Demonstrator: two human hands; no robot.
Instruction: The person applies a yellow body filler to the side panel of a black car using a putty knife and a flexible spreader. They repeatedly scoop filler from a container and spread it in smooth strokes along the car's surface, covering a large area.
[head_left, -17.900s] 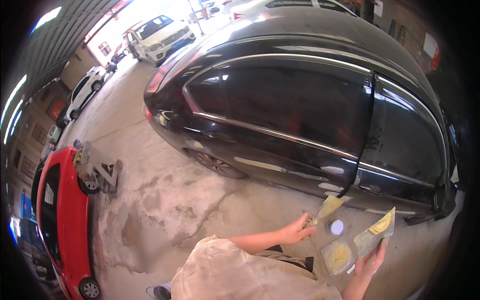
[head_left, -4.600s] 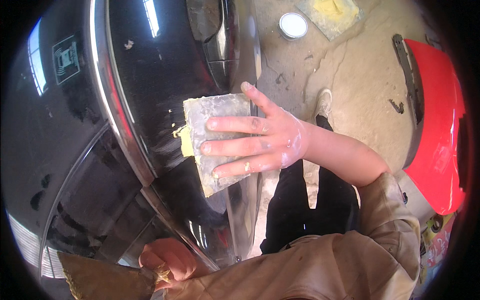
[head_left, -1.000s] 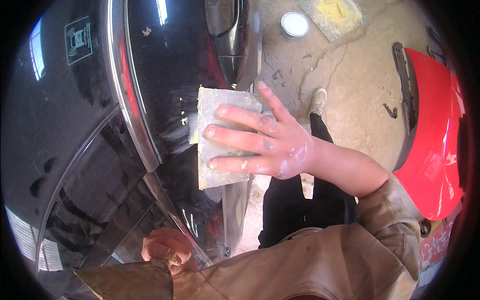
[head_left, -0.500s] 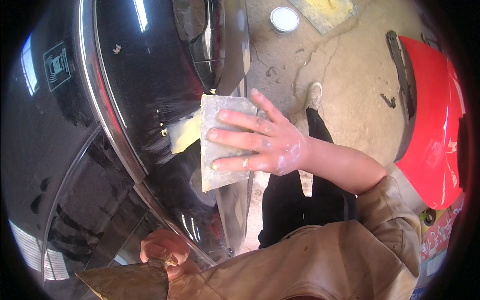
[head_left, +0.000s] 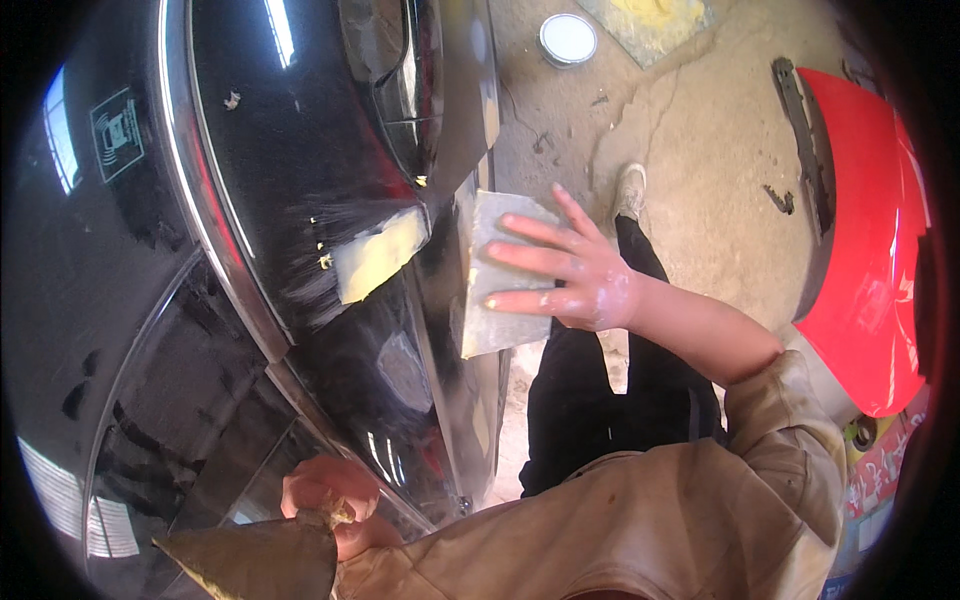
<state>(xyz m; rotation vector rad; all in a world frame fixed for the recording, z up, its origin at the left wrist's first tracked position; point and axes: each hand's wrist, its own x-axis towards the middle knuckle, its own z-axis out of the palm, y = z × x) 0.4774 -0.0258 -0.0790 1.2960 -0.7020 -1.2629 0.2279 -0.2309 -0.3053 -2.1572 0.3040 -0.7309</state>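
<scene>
On the black car door (head_left: 280, 150), a pale yellow putty patch (head_left: 380, 252) lies on a scuffed area, with small yellow crumbs beside it. My right hand (head_left: 560, 265) grips a flat grey spreader plate (head_left: 500, 326) just right of the patch, its fingers spread over the plate's back and the thumb hidden; whitish smears mark the hand. Low at the left, my left hand (head_left: 325, 492) is closed on a dark, putty-crusted spreader blade (head_left: 255, 560), near the car's surface.
A can with a white top (head_left: 568, 38) and a board with yellow putty (head_left: 650, 25) rest on the cracked concrete floor (head_left: 700, 150). A red car panel (head_left: 865, 260) and a black trim strip (head_left: 803, 150) lie at the right.
My right hand and plate have slid rightward off the yellow patch, which now shows whole. My left hand has barely moved. In the oldest frame I stood back from the car, holding both tools.
</scene>
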